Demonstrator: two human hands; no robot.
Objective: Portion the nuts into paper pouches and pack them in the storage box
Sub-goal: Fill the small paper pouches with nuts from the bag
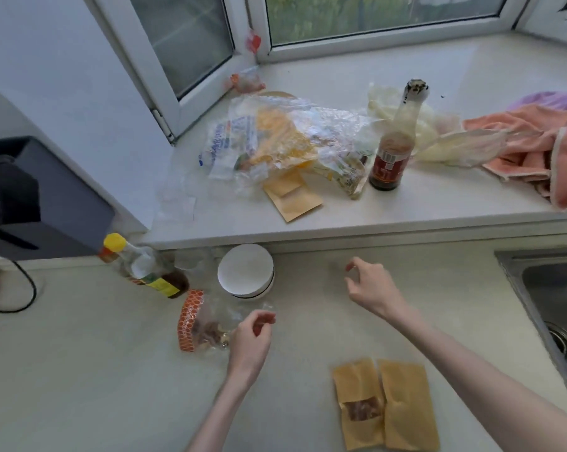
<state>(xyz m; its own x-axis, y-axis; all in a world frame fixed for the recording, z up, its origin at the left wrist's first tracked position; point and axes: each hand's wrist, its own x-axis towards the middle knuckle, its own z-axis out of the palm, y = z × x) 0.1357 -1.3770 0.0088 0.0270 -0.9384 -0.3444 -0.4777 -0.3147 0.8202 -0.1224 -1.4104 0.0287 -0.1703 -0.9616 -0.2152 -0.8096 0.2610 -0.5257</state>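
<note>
Left hand (251,340): fingers loosely curled, apparently empty, touching nut bag (203,321) lying to its left on table (80,370). Right hand (370,288): loosely curled, empty. Two paper pouches (386,406): near edge, lengthwise toward the person, nearer right arm.

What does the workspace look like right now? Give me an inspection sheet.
Surface: pale countertop, raised window ledge behind.
Job's things: two paper pouches lying side by side near the front edge; nut bag lying at left; spare pouches on the ledge; storage box not identified.
Clutter: crumpled plastic bags, two bottles, white round container, peach towel.
Hands: left hand at the nut bag; right hand raised, empty.
Cables: black cable far left.
Surroundings: window, sink right.
</note>
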